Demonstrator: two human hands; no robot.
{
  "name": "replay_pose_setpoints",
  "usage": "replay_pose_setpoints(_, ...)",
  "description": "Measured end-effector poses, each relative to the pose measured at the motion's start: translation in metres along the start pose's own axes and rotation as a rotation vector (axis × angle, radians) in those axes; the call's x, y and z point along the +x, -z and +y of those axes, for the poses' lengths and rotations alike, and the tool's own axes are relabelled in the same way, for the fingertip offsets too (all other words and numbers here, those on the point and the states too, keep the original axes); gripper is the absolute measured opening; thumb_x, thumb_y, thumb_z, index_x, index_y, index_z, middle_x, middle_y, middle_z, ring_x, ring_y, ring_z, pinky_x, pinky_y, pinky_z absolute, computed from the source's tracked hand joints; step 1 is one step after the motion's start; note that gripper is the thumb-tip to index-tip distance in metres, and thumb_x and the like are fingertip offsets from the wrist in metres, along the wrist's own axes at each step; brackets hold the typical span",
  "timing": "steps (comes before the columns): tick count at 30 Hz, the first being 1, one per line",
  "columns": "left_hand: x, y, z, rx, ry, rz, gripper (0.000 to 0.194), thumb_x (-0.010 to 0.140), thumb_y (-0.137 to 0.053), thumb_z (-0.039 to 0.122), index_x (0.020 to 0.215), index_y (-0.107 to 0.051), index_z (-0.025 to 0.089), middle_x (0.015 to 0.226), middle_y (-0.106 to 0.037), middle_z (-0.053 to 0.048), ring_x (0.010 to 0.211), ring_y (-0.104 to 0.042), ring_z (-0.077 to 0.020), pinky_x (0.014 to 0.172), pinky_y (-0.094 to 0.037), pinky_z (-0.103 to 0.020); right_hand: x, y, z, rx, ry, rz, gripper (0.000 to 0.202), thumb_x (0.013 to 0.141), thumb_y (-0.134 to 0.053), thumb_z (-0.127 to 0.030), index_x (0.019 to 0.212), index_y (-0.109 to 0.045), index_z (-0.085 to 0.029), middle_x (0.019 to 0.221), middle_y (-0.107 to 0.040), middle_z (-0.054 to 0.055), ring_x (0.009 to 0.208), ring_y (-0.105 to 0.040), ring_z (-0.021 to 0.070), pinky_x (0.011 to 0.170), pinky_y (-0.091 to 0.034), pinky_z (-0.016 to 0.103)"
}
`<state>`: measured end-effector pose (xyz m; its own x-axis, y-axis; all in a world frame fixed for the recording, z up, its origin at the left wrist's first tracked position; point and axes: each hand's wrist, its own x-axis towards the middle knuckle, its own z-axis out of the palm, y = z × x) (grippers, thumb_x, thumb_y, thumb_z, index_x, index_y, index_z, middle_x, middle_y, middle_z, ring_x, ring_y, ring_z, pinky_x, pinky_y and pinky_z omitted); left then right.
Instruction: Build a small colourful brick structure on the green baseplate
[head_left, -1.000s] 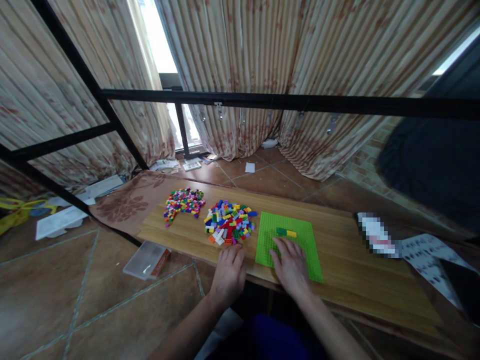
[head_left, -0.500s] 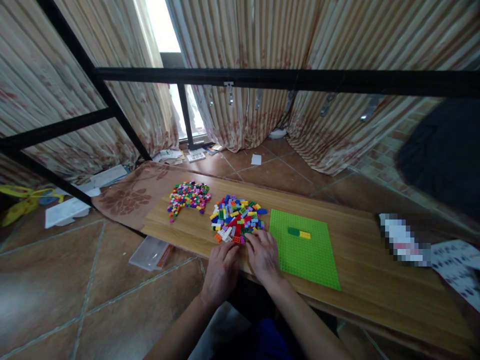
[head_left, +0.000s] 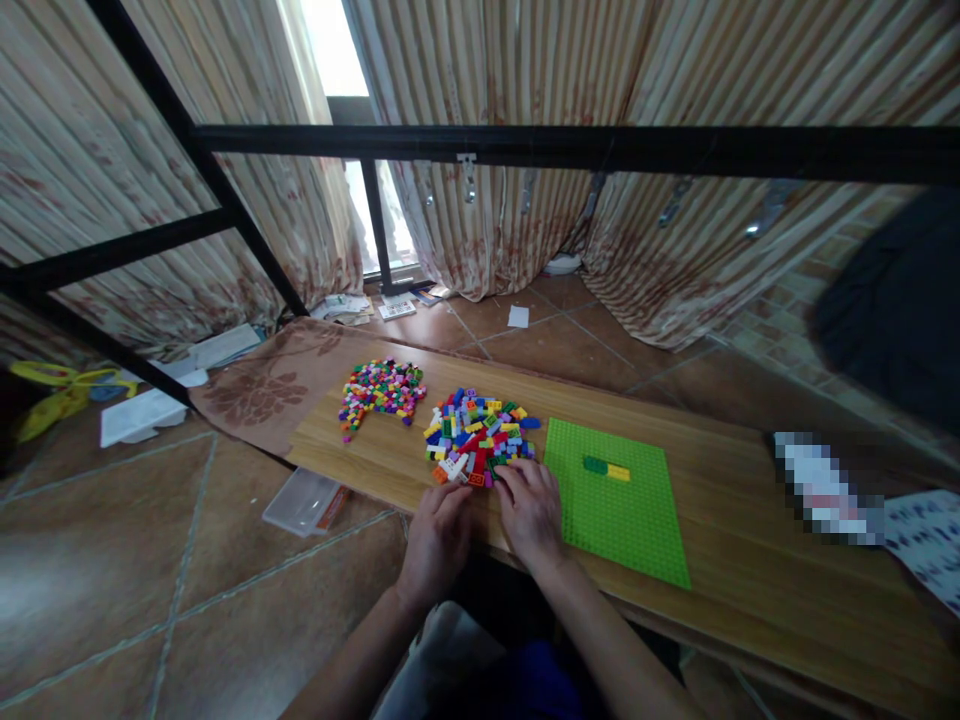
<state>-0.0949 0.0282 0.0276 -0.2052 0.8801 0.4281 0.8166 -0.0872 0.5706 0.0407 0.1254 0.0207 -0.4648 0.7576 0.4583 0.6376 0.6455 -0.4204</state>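
A green brick [head_left: 596,466] and yellow brick [head_left: 619,473] sit joined end to end on the board [head_left: 622,520]; two piles [head_left: 480,435] lie loose. Right hand [head_left: 532,510] at the nearer pile, left hand [head_left: 435,540] beside it: fingers bent, any pinch unclear.

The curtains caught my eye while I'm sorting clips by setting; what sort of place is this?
Probably a room in a home: long patterned curtains hang by a window, papers lie on the tiled floor, and toy bricks are heaped on a low wooden board.
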Motion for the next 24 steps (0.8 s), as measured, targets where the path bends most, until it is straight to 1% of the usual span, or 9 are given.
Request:
replay_pose_setpoints(2,0.01,0.003,-0.003,0.034,0.053,0.062,0.026,0.088,-0.048,0.016,0.113,-0.058,0.019,0.108,-0.061,-0.009,0.1,-0.058,-0.02,0.087,-0.051,-0.036,-0.001,0.0,0.001,0.019,0.005,0.009,0.019,0.09,-0.051,-0.023,0.101,-0.067,-0.022,0.102,-0.06,0.007,0.096,-0.05,0.0226,0.082,-0.04,0.038)
replay_pose_setpoints(4,0.024,0.004,-0.007,0.099,0.104,0.105,0.025,0.088,-0.05,0.018,0.111,-0.059,0.019,0.105,-0.06,-0.009,0.098,-0.058,-0.0209,0.087,-0.051,-0.037,-0.001,0.0,0.0,0.032,0.003,0.023,0.019,0.09,-0.051,-0.023,0.1,-0.067,-0.023,0.102,-0.06,0.007,0.097,-0.05,0.0228,0.082,-0.041,0.038)
replay_pose_setpoints(6,0.04,0.004,-0.01,0.156,0.128,0.098,0.025,0.086,-0.052,0.02,0.111,-0.06,0.019,0.104,-0.061,-0.009,0.099,-0.057,-0.0224,0.088,-0.05,-0.038,-0.002,-0.001,0.0,0.043,0.001,0.036,0.019,0.09,-0.051,-0.023,0.1,-0.067,-0.023,0.102,-0.061,0.007,0.097,-0.051,0.0227,0.082,-0.041,0.038)
replay_pose_setpoints(9,0.062,0.001,-0.013,0.253,0.106,0.054,0.024,0.086,-0.053,0.025,0.108,-0.061,0.018,0.103,-0.061,-0.01,0.098,-0.057,-0.0241,0.087,-0.049,-0.039,-0.002,0.0,-0.001,0.056,0.005,0.042,0.02,0.09,-0.05,-0.021,0.099,-0.067,-0.022,0.101,-0.061,0.007,0.096,-0.051,0.0222,0.083,-0.041,0.038)
replay_pose_setpoints(11,0.072,-0.002,-0.014,0.33,0.088,0.014,0.022,0.085,-0.052,0.024,0.103,-0.062,0.017,0.099,-0.062,-0.01,0.095,-0.057,-0.0249,0.086,-0.048,-0.039,-0.002,0.0,-0.001,0.059,0.007,0.034,0.021,0.091,-0.049,-0.02,0.1,-0.067,-0.021,0.1,-0.061,0.007,0.095,-0.051,0.0219,0.083,-0.041,0.037)
replay_pose_setpoints(14,0.08,-0.004,-0.012,0.426,0.074,-0.041,0.02,0.084,-0.05,0.022,0.097,-0.064,0.016,0.092,-0.063,-0.011,0.091,-0.057,-0.026,0.084,-0.046,-0.04,-0.002,0.0,-0.002,0.065,0.005,0.032,0.022,0.091,-0.047,-0.018,0.1,-0.067,-0.021,0.099,-0.061,0.007,0.094,-0.051,0.0215,0.083,-0.041,0.037)
replay_pose_setpoints(17,0.083,-0.004,-0.008,0.49,0.086,-0.066,0.019,0.085,-0.048,0.022,0.092,-0.065,0.015,0.089,-0.063,-0.011,0.088,-0.057,-0.0272,0.081,-0.045,-0.039,-0.001,-0.001,-0.002,0.078,0.001,0.047,0.022,0.091,-0.046,-0.018,0.098,-0.067,-0.021,0.098,-0.061,0.007,0.093,-0.051,0.0214,0.082,-0.041,0.036)
replay_pose_setpoints(21,0.086,-0.004,-0.005,0.53,0.102,-0.069,0.02,0.086,-0.046,0.021,0.085,-0.065,0.016,0.086,-0.064,-0.012,0.087,-0.058,-0.0279,0.077,-0.045,-0.038,-0.001,0.0,-0.002,0.083,-0.004,0.054,0.022,0.091,-0.046,-0.018,0.096,-0.067,-0.022,0.098,-0.061,0.007,0.093,-0.051,0.0214,0.081,-0.041,0.036)
replay_pose_setpoints(24,0.087,-0.001,-0.004,0.51,0.112,-0.047,0.02,0.086,-0.047,0.022,0.088,-0.066,0.016,0.086,-0.064,-0.012,0.086,-0.059,-0.0273,0.077,-0.045,-0.038,0.0,0.001,-0.002,0.089,-0.008,0.05,0.023,0.09,-0.047,-0.017,0.098,-0.068,-0.022,0.099,-0.061,0.007,0.093,-0.052,0.0211,0.082,-0.043,0.037)
